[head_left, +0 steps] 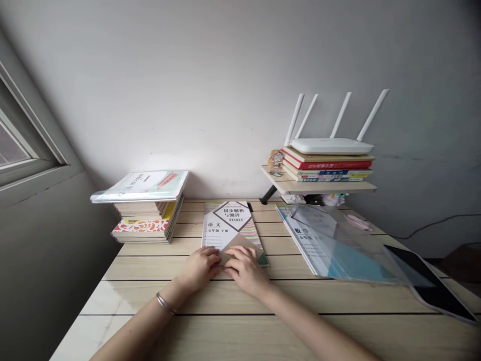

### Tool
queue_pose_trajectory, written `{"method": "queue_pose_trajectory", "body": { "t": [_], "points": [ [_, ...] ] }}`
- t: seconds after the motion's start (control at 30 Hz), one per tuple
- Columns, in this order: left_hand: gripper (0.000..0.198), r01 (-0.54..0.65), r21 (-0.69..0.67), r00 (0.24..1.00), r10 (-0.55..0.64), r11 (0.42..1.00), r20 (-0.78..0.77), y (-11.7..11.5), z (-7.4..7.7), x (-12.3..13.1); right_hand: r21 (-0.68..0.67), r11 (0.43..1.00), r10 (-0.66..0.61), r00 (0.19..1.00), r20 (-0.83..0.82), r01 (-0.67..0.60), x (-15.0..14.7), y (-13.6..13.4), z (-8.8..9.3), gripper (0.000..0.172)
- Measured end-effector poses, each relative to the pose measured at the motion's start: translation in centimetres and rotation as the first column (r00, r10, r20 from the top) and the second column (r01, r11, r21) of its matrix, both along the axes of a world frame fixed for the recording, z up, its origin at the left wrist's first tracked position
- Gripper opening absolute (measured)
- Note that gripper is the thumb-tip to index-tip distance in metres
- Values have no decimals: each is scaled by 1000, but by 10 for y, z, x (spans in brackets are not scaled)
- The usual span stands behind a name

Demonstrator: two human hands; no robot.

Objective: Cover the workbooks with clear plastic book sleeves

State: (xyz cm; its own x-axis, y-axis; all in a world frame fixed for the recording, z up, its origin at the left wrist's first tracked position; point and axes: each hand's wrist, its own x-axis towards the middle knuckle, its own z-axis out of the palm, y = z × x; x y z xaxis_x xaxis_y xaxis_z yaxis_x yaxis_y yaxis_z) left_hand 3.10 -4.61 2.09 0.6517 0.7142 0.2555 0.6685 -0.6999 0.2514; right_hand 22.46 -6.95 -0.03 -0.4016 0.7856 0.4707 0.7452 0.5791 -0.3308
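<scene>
A Chinese-language workbook [225, 230] lies flat in the middle of the table, its white and tan cover facing up. On its lower left part rests my left hand [201, 266], fingers bent and slightly apart, a silver bangle on the wrist. My right hand [245, 266] is on the lower right part, fingers spread over the cover. Both thumbs are close together near the bottom edge, which the hands partly hide. To the right lies a maths workbook [306, 245], with a clear plastic cover [349, 250] over it.
At left stands a stack of books [143, 228] topped by a plastic-covered one [150, 184]. A small raised shelf [319, 187] at back right carries books [330, 165] and a white router [330, 146]. A dark-screened tablet [428, 283] lies by the right edge, near a pink item [358, 222].
</scene>
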Motion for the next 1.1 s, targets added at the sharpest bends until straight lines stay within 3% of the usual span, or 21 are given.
{"method": "queue_pose_trajectory", "body": {
  "t": [0.2,0.3,0.37,0.43,0.53,0.6,0.77,0.83,0.97,1.1],
  "points": [
    [21,-67,-20,989,69,998,134,0,-16,-29,46,998,-45,999,-22,46,44,2,-11,11],
    [19,-94,-61,969,105,994,225,-5,-17,-33,36,994,-96,994,-51,98,74,-3,-15,13],
    [16,-154,-142,939,190,978,288,-7,-13,-30,-39,992,-126,983,-136,122,89,-4,-19,16],
    [13,-279,-344,850,397,896,345,-2,-8,-23,-143,980,-169,951,-258,136,95,-1,-24,22],
    [7,-396,-642,648,695,657,312,15,1,-10,-264,946,-285,871,-400,188,91,9,-29,24],
    [18,-401,-726,579,768,559,272,27,6,-2,-291,928,-343,841,-419,233,85,16,-30,18],
    [22,-260,-861,548,801,437,241,30,7,17,-310,902,-416,798,-435,301,78,23,-36,8],
    [20,-204,-880,531,804,430,270,23,6,24,-340,885,-454,747,-486,318,80,25,-42,19],
    [21,-153,-868,485,802,472,350,12,7,34,-407,848,-527,621,-581,339,82,31,-51,35],
    [25,-69,-855,427,790,514,441,2,12,35,-523,827,-538,558,-632,206,80,32,-40,40]
  ]
}}
